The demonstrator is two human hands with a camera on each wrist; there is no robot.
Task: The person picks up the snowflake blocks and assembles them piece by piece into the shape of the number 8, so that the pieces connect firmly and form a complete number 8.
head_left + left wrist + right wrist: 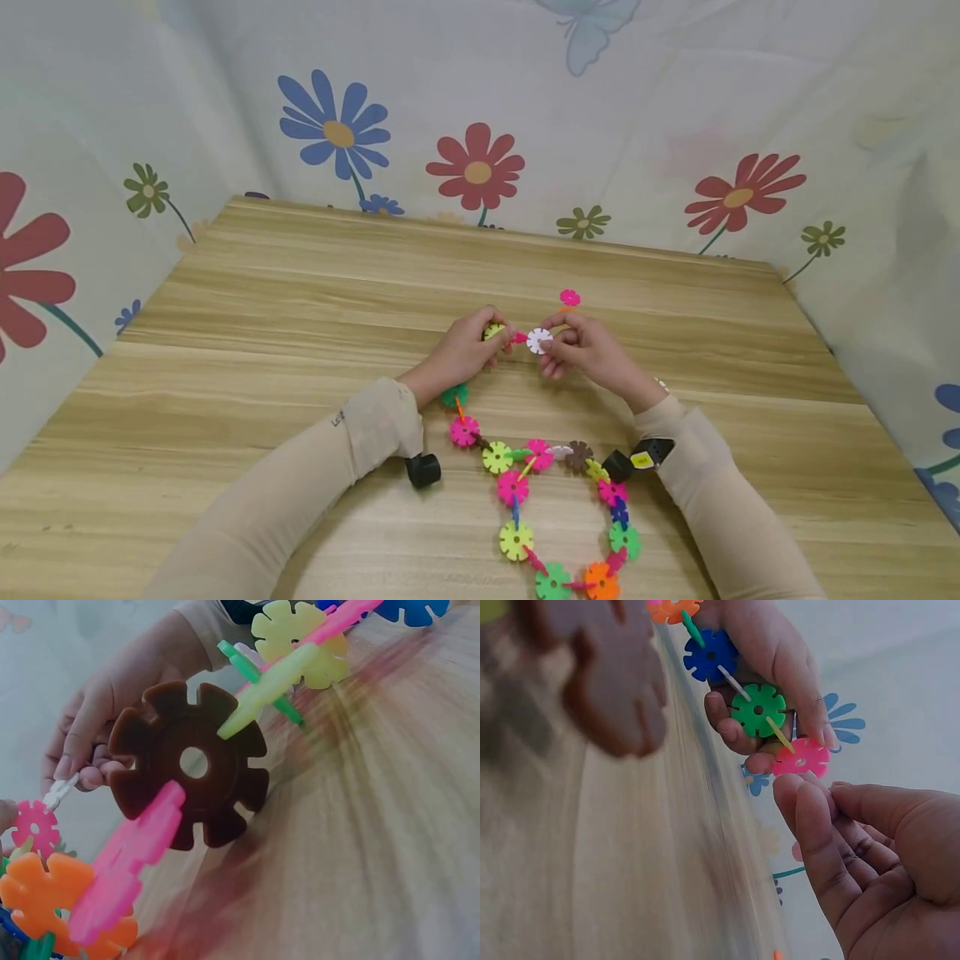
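Note:
My left hand (467,348) pinches the pink notched disc (802,759) at the end of a chain of interlocking snowflake discs. Green (758,710) and blue (710,656) discs of that chain lie along its palm. Facing it, my right hand (592,354) pinches a white snowflake disc (537,340) between thumb and fingers. The white disc's edge meets the pink one; how deep the slots engage cannot be seen. From the left hand the chain runs down to a closed ring of discs, with a yellow-green disc (516,541), on the table. Close to the left wrist camera hangs a brown disc (225,817).
Beyond the right hand, a loose pink disc (570,297) lies on the wooden table (337,275), with an orange disc (567,310) partly hidden by that hand. Flower-printed cloth (420,100) stands behind the table. The ring lies between the forearms.

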